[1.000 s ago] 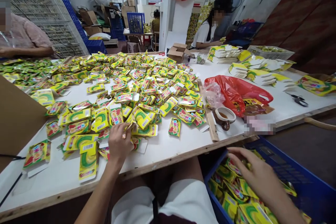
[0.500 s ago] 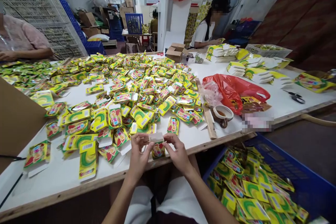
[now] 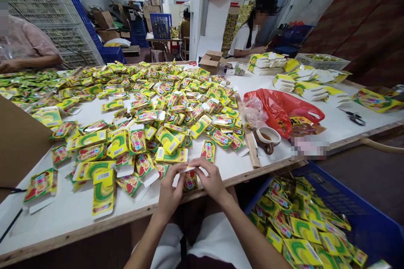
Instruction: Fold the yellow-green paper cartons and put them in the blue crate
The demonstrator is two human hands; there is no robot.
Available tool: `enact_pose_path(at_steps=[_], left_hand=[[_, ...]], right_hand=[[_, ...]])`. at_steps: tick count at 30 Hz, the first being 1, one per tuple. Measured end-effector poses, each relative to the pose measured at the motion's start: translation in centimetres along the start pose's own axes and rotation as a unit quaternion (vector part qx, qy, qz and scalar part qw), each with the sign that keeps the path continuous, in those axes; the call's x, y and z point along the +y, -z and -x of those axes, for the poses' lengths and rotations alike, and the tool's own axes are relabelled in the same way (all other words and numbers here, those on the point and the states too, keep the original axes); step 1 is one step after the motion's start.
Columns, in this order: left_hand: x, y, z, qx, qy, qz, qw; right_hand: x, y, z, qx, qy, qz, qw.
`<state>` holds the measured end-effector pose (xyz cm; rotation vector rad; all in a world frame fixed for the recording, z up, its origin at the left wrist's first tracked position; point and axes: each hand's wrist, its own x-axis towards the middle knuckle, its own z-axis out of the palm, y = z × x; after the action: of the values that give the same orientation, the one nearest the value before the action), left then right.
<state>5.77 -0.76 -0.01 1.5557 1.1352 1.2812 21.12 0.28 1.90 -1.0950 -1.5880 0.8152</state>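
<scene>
A small yellow, green and red printed carton stands at the table's near edge between my hands. My left hand pinches its upper left side, thumb in front. On the other side my right hand has its fingers over the top flap and its thumb near the upper front. The fingers cover most of the flap. Just beyond my fingertips lies another carton, and a big heap of such cartons spreads across the table, some with white flaps open.
A blue crate of cartons stands low at the right. On the table are a wooden strip, a cup of brown liquid, a red plastic bag and scissors. Co-workers sit at the far left and back right.
The carton's white top flap, raised before, is now folded down under my fingers. My hands have drawn closer together over its top.
</scene>
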Motion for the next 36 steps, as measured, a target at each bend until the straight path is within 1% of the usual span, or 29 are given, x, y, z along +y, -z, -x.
enact_pose_path(at_steps=[2, 4, 8, 12, 14, 19, 23, 25, 26, 27, 28, 29, 31, 32, 33, 34, 35, 36], left_hand=[[0.5, 0.1, 0.0, -0.012, 0.004, -0.005, 1.000], [1.0, 0.1, -0.3, -0.005, 0.018, 0.007, 1.000], [1.7, 0.1, -1.4, 0.014, 0.069, 0.041, 0.997], [1.7, 0.2, -2.0, -0.007, 0.091, 0.054, 0.994], [1.5, 0.3, -1.8, -0.009, 0.092, 0.061, 0.994], [0.8, 0.4, -1.0, 0.015, 0.083, 0.070, 0.994], [0.6, 0.4, -0.7, 0.007, 0.057, 0.057, 0.997], [0.6, 0.4, -0.5, 0.000, 0.039, 0.044, 0.998], [0.6, 0.4, -0.3, -0.003, 0.035, 0.038, 0.999], [0.5, 0.4, 0.0, -0.004, 0.036, 0.037, 0.999], [0.4, 0.5, 0.2, -0.001, 0.041, 0.042, 0.998], [0.3, 0.6, 0.4, 0.008, 0.049, 0.053, 0.997], [0.0, 0.7, 0.7, 0.034, 0.072, 0.075, 0.994], [-0.2, 0.8, 0.7, 0.043, 0.084, 0.077, 0.993], [-0.3, 0.8, 0.7, 0.043, 0.094, 0.070, 0.992], [-0.5, 0.7, 0.6, 0.034, 0.101, 0.054, 0.993], [-0.5, 0.6, 0.5, 0.019, 0.103, 0.033, 0.994], [-0.5, 0.5, 0.3, 0.002, 0.098, 0.011, 0.995]], right_hand=[[-0.5, 0.1, 0.1, -0.019, 0.019, 0.001, 1.000], [-0.9, 0.1, 0.1, -0.010, 0.019, 0.002, 1.000], [-1.1, -0.2, -0.4, 0.007, -0.014, 0.033, 0.999], [-0.9, -0.5, -0.9, 0.015, -0.038, 0.051, 0.998], [-0.8, -0.5, -0.8, 0.007, -0.041, 0.036, 0.998], [-0.4, 0.1, -0.3, -0.013, -0.050, -0.020, 0.998], [0.2, -0.7, -0.1, -0.027, -0.057, -0.031, 0.998], [0.1, -1.0, -0.1, -0.032, -0.057, -0.031, 0.997], [-0.1, -0.9, 0.0, -0.029, -0.057, -0.027, 0.998], [-0.5, -0.3, 0.1, -0.021, -0.055, -0.016, 0.998], [-1.0, 0.9, 0.3, -0.007, -0.053, 0.005, 0.999], [-1.6, 2.5, 0.7, 0.006, -0.057, 0.039, 0.998], [-2.7, 7.1, 1.5, 0.024, -0.079, 0.154, 0.985], [-3.2, 9.4, 1.9, 0.016, -0.099, 0.233, 0.967], [-3.4, 11.5, 2.2, 0.015, -0.110, 0.319, 0.941], [-3.3, 13.1, 2.3, 0.016, -0.117, 0.384, 0.916], [-2.9, 13.8, 2.3, 0.013, -0.115, 0.427, 0.897], [-2.3, 13.8, 2.0, 0.011, -0.104, 0.446, 0.889]])
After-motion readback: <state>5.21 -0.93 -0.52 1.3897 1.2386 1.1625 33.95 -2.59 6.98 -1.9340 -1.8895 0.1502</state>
